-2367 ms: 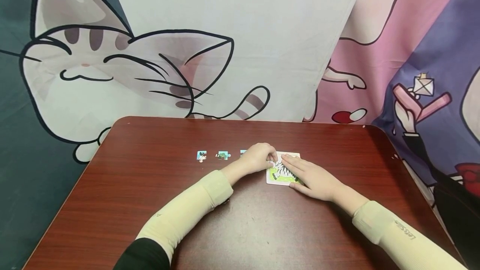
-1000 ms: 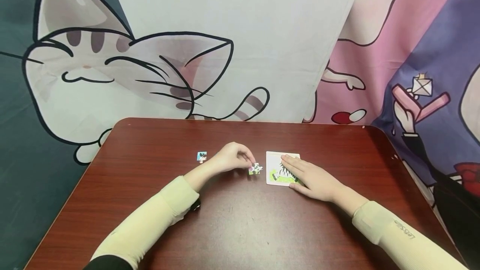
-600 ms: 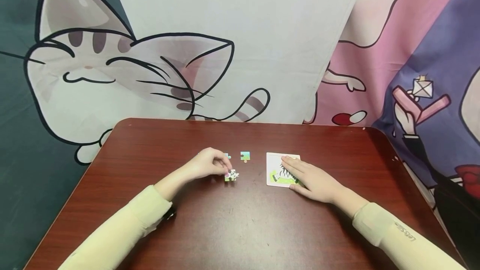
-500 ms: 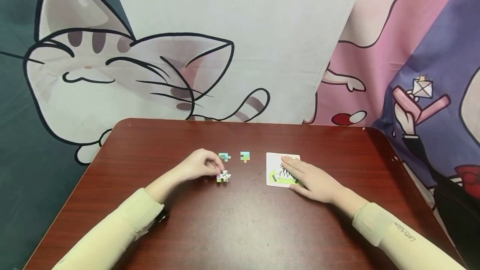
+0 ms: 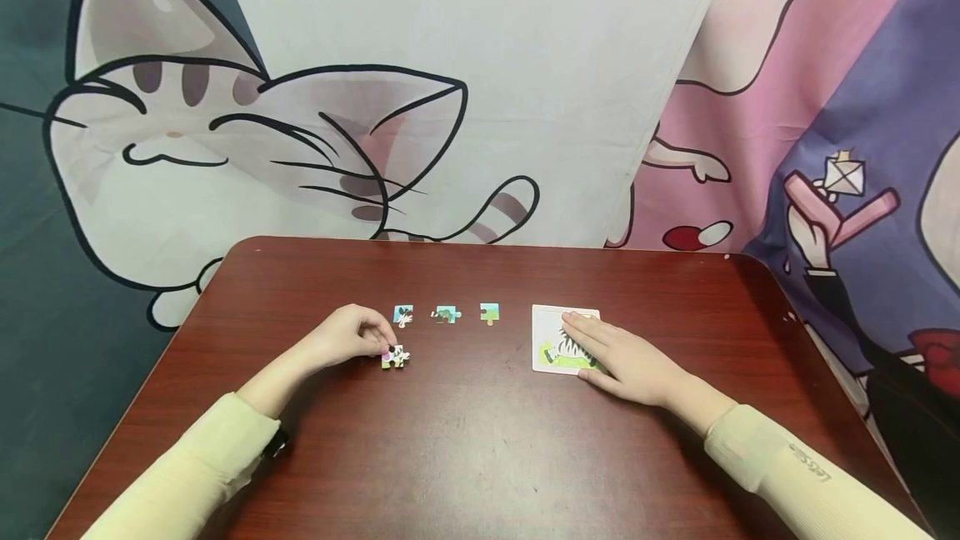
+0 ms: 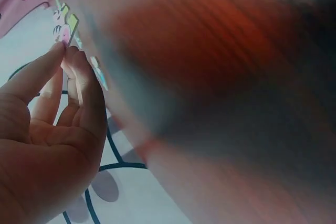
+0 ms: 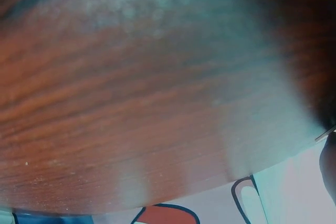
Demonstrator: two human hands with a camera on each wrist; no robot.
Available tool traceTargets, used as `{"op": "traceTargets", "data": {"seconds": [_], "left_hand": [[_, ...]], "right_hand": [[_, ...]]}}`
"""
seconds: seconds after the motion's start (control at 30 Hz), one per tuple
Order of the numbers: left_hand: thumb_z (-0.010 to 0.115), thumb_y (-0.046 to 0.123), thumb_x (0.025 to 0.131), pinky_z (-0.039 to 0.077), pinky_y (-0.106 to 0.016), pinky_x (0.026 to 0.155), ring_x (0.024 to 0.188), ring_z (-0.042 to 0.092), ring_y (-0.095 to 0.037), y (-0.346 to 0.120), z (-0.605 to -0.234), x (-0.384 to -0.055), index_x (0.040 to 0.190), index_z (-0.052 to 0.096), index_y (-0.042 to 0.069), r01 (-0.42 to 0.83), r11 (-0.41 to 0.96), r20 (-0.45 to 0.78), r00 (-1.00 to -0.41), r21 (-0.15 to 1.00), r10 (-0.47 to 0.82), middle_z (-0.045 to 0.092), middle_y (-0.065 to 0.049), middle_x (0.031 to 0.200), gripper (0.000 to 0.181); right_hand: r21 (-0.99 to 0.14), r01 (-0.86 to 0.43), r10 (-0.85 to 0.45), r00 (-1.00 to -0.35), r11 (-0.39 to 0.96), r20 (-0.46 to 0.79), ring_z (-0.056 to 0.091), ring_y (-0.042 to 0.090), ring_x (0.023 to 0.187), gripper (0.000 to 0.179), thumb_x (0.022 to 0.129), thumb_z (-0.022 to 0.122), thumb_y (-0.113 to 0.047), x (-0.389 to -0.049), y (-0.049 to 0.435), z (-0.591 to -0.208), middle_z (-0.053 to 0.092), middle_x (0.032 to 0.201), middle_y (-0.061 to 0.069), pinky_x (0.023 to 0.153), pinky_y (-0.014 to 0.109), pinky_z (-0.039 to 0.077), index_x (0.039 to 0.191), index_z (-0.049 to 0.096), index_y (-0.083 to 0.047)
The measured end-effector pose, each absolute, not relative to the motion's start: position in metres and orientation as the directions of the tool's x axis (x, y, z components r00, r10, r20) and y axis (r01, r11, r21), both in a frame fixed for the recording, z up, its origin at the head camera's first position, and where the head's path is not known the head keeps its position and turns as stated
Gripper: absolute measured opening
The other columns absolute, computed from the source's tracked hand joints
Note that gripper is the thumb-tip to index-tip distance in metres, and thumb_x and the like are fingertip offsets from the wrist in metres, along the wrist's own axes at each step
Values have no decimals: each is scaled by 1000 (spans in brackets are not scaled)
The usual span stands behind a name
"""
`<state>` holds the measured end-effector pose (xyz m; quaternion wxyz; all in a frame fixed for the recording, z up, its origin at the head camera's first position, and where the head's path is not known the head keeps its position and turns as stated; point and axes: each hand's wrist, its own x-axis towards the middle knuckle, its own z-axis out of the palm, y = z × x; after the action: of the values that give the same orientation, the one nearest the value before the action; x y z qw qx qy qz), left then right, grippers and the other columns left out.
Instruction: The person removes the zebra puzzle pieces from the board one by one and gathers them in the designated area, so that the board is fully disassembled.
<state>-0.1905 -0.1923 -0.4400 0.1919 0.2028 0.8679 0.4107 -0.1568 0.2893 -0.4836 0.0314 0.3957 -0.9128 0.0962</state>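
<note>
While the left hand (image 5: 351,335) pinches a patterned puzzle piece (image 5: 397,357) by its left edge, apparently to leave its printed face uncovered, three loose pieces (image 5: 448,314) lie spaced apart in a row beyond it on the bench (image 5: 465,440), perhaps to keep each easy to reach. Farther right, the right hand (image 5: 628,358) rests flat-fingered on a zebra card (image 5: 551,336), probably to steady it. That hand hides much of the card's picture, the left pinch covers part of the held piece, and the right wrist view is mostly blurred bench.
</note>
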Motion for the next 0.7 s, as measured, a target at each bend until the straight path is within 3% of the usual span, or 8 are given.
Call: {"op": "traceTargets", "data": {"seconds": [0.43, 0.7], "left_hand": [[75, -6, 88, 53, -20, 69, 74, 65, -7, -191, -451, -191, 88, 78, 5, 273, 690, -130, -872, 671, 472, 76, -1, 79, 11], [74, -5, 88, 48, -20, 69, 73, 61, -7, -185, -452, -189, 89, 78, 7, 281, 703, -107, -885, 653, 453, 75, 1, 80, 13]], "right_hand": [[-168, -716, -708, -697, 678, 110, 46, 29, 154, 76, 99, 72, -36, -157, 290, -486, 45, 168, 11, 120, 54, 44, 162, 42, -5], [-169, -707, -701, -706, 687, 101, 46, 30, 154, 77, 100, 71, -37, -157, 289, -483, 45, 168, 12, 121, 53, 43, 162, 41, -5]]}}
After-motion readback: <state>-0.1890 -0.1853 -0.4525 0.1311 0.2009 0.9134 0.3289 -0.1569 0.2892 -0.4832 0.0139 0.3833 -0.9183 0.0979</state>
